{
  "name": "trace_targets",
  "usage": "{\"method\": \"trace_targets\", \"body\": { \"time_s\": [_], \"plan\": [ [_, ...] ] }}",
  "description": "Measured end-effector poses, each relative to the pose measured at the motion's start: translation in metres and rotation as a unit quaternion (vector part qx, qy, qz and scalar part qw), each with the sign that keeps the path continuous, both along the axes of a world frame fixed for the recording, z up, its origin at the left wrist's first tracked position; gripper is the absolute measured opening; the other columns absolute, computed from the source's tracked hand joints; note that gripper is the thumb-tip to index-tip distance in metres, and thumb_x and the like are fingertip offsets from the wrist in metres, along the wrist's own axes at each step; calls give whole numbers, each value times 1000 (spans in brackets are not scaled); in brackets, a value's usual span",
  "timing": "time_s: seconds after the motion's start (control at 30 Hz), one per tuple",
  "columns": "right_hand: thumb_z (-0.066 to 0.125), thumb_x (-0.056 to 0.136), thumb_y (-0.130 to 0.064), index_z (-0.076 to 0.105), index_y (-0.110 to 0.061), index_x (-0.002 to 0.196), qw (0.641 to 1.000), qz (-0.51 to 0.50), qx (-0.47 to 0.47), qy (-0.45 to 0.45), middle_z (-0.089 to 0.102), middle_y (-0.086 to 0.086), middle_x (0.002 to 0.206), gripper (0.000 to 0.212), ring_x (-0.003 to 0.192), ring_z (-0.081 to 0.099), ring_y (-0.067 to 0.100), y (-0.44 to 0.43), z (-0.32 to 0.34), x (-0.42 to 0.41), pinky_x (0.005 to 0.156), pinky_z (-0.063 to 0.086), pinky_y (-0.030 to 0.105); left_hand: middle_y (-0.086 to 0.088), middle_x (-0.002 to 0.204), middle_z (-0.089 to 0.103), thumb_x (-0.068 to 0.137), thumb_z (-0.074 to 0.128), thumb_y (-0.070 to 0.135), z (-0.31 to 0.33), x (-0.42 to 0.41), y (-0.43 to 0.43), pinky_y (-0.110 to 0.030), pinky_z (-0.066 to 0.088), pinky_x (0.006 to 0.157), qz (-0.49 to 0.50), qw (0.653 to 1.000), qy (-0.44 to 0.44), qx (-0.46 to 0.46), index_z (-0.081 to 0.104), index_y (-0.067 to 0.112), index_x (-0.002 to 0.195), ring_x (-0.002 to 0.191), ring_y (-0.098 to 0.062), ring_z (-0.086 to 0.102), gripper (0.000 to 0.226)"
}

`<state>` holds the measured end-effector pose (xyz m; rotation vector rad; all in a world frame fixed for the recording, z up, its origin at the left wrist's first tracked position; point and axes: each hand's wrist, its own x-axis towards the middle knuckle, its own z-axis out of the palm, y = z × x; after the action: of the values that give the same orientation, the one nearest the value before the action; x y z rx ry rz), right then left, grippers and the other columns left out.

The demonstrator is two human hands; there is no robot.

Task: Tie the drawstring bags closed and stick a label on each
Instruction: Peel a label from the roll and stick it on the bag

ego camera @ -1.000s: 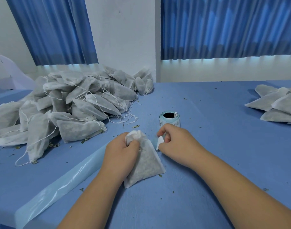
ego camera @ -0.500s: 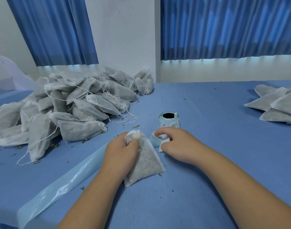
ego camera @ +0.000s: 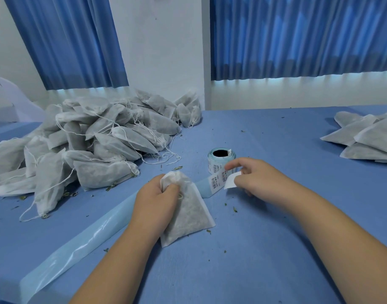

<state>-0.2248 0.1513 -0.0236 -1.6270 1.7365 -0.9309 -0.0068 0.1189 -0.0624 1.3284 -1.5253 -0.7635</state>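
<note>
Here the left hand (ego camera: 157, 200) curls knuckles-up round the gathered neck of a filled drawstring bag (ego camera: 189, 220) lying on the blue table (ego camera: 276, 249). Just right of it, the right hand (ego camera: 262, 181), palm down, pinches a white label (ego camera: 230, 182) between thumb and forefinger, beside the label roll (ego camera: 217, 164).

We have one head-worn view, looking forward and down across the counter (ego camera: 232, 270), near the label roll (ego camera: 216, 166); curtains (ego camera: 298, 36) beyond it lean, probably lens distortion.
</note>
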Motion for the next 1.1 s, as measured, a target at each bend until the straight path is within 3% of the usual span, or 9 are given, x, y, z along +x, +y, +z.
{"method": "trace_targets", "body": {
  "time_s": [0.07, 0.27, 0.37, 0.53, 0.63, 0.73, 0.87, 0.97, 1.1],
  "plan": [
    [50, 83, -8, 62, -35, 100, 1000, 2, -8, -28, 51, -10, 60, 34, 51, 47, 11, 3, 0, -7, 54, 40, 26, 18, 50, 47, 82, 53, 13, 2, -1, 3, -22, 33, 51, -6, 1000, 5, -2, 54, 20, 63, 46, 0, 40, 20],
    [45, 82, 0, 64, -32, 105, 997, 3, -27, -72, 50, -12, 50, 44, 50, 48, 13, 11, 1, -30, 62, 39, 35, 19, 57, 55, 83, 56, 8, 13, -2, 14, -27, 37, 58, -56, 997, 58, 0, 61, 30, 57, 52, 3, 48, 34],
    [46, 81, 1, 66, -31, 106, 995, -3, -31, -94, 50, -6, 56, 45, 57, 51, 17, 13, 0, -43, 65, 41, 37, 15, 60, 56, 80, 59, 20, 21, -7, 23, -24, 37, 58, -123, 989, 86, -14, 60, 28, 56, 57, -2, 51, 26],
    [45, 82, 6, 67, -24, 105, 984, -27, -51, -171, 50, -4, 56, 44, 53, 47, 17, 15, -3, -57, 59, 41, 29, 4, 65, 56, 67, 61, 24, 30, -34, 25, -35, 36, 68, -195, 971, 127, 54, 62, 24, 59, 67, -18, 50, 9],
    [46, 84, 7, 68, -19, 104, 956, -41, -99, -273, 53, 0, 62, 40, 54, 47, 18, 16, 7, -60, 54, 44, 26, -2, 69, 53, 58, 61, 20, 40, -65, 18, -37, 33, 69, -221, 964, 101, 107, 60, 25, 58, 71, -19, 48, 5],
    [45, 81, 7, 67, -12, 108, 919, -18, -140, -368, 50, 2, 59, 39, 56, 45, 20, 26, 14, -63, 52, 42, 27, 0, 63, 55, 55, 59, 17, 49, -96, 8, -34, 38, 66, -244, 955, 100, 138, 62, 23, 58, 63, -19, 52, 8],
    [46, 67, -2, 63, -6, 109, 875, 58, -162, -453, 49, 7, 60, 46, 53, 49, 22, 39, 22, -62, 47, 42, 27, -7, 71, 58, 56, 60, 20, 50, -131, -6, -35, 41, 70, -264, 949, 73, 154, 61, 12, 74, 69, -22, 55, 20],
    [44, 67, -2, 61, -5, 110, 873, 80, -171, -451, 55, 10, 62, 47, 58, 58, 26, 38, 24, -61, 48, 46, 28, -9, 81, 62, 67, 67, 26, 43, -146, -13, -35, 42, 74, -316, 935, 45, 158, 64, 4, 83, 77, -20, 58, 27],
    [47, 67, -5, 63, -9, 108, 902, 35, -171, -396, 63, 18, 75, 44, 80, 67, 37, 32, 19, -60, 58, 51, 33, -3, 78, 61, 75, 68, 30, 30, -151, -14, -33, 40, 76, -362, 920, 33, 146, 65, 16, 75, 75, -15, 56, 15]
  ]
}}
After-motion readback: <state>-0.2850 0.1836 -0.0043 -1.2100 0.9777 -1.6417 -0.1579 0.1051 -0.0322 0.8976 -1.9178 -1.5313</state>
